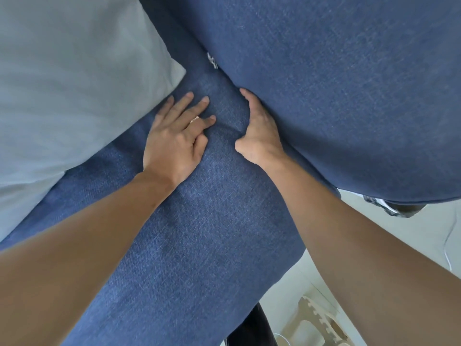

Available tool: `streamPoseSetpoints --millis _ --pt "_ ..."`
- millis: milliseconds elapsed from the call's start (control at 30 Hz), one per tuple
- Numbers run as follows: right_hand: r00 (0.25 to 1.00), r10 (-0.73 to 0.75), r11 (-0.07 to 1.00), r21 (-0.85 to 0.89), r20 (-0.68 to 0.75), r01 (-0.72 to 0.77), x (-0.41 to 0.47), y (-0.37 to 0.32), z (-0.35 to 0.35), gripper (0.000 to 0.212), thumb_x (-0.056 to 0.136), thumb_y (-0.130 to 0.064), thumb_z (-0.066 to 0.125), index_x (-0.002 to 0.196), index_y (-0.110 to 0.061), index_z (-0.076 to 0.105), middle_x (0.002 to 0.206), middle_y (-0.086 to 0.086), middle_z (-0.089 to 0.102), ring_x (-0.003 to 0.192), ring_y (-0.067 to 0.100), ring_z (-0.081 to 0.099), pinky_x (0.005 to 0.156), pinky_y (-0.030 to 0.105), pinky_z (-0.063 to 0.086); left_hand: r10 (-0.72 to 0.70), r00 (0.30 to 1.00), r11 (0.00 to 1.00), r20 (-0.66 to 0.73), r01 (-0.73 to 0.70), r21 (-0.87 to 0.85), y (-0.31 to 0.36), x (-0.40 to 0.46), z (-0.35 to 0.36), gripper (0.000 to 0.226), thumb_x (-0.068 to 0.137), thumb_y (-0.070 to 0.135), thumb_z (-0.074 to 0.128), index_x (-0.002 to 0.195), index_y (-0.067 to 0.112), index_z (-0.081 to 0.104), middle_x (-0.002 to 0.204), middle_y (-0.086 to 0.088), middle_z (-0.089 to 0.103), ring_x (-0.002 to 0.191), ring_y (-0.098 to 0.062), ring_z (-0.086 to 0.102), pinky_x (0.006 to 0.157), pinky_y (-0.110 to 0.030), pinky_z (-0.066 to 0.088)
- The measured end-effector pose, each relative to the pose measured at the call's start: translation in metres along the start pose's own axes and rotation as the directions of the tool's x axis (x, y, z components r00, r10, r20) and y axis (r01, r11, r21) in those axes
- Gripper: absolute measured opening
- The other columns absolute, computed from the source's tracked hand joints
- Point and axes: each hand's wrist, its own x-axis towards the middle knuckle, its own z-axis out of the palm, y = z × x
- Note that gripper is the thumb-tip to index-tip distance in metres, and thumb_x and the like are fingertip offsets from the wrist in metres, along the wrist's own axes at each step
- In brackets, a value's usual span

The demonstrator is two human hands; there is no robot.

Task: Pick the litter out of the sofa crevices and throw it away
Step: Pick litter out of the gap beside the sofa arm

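A blue fabric sofa fills the view. My left hand (175, 136) lies flat on the sofa's seat cushion (199, 221), fingers spread, a ring on one finger. My right hand (259, 131) is pushed edge-on into the crevice between that cushion and the big blue cushion (349, 96) to the right; its fingertips are hidden in the gap. A small silvery scrap of litter (212, 60) pokes out of the same crevice further up, beyond both hands.
A pale grey pillow (74, 83) leans at the left. Below the right cushion lies a crumpled patterned piece (389, 208) on the light floor. A beige foam puzzle mat (321, 323) and a dark sofa leg (252, 328) are at the bottom.
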Motion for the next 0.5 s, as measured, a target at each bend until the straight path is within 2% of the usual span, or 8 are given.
streamPoseSetpoints --millis 100,167,233,367,500 --pt "0.994 0.032 0.998 0.051 0.102 -0.037 0.008 -0.007 -0.008 0.098 0.075 0.008 0.058 0.153 -0.037 0.019 0.157 -0.010 0.030 0.142 0.009 0.033 0.114 0.018 0.030 -0.002 1.000 1.000 -0.004 0.002 -0.004 0.000 0.001 0.000 0.031 0.095 0.015 0.048 0.118 0.013 0.069 0.141 -0.005 0.055 0.138 -0.028 0.043 0.116 -0.052 0.028" --pt "0.982 0.061 0.995 0.063 0.181 -0.074 0.013 -0.011 -0.015 0.096 0.080 0.008 0.053 0.153 -0.041 0.016 0.157 -0.014 0.026 0.139 0.007 0.035 0.101 0.013 0.035 -0.003 1.000 1.000 -0.010 0.003 -0.007 0.000 0.001 0.001 0.031 0.095 0.015 0.048 0.117 0.013 0.069 0.141 -0.005 0.056 0.137 -0.028 0.043 0.116 -0.052 0.028" --pt "0.971 0.071 0.992 0.090 0.228 -0.094 0.017 -0.016 -0.018 0.092 0.082 0.008 0.050 0.153 -0.041 0.016 0.156 -0.015 0.026 0.132 0.006 0.039 0.092 0.013 0.036 -0.005 1.000 1.000 -0.016 0.005 -0.007 0.000 0.000 0.001 0.031 0.094 0.015 0.048 0.117 0.013 0.070 0.141 -0.005 0.056 0.137 -0.028 0.044 0.116 -0.053 0.029" --pt "0.967 0.090 0.976 0.171 0.239 -0.133 0.023 -0.019 -0.017 0.090 0.082 0.007 0.045 0.151 -0.044 0.021 0.155 -0.013 0.029 0.112 0.003 0.042 0.081 0.011 0.037 -0.002 1.000 1.000 -0.023 0.001 -0.004 0.000 0.001 0.002 0.030 0.095 0.014 0.049 0.116 0.013 0.070 0.140 -0.005 0.057 0.136 -0.029 0.045 0.115 -0.053 0.030" --pt "0.979 0.053 0.932 0.341 0.198 -0.119 0.019 -0.006 -0.015 0.089 0.078 0.013 0.043 0.147 -0.042 0.034 0.148 -0.014 0.040 0.090 -0.010 0.050 0.073 0.004 0.041 0.010 1.000 1.000 -0.027 -0.010 -0.002 0.000 0.001 0.001 0.030 0.096 0.014 0.047 0.116 0.013 0.069 0.140 -0.006 0.057 0.137 -0.029 0.044 0.115 -0.053 0.029"
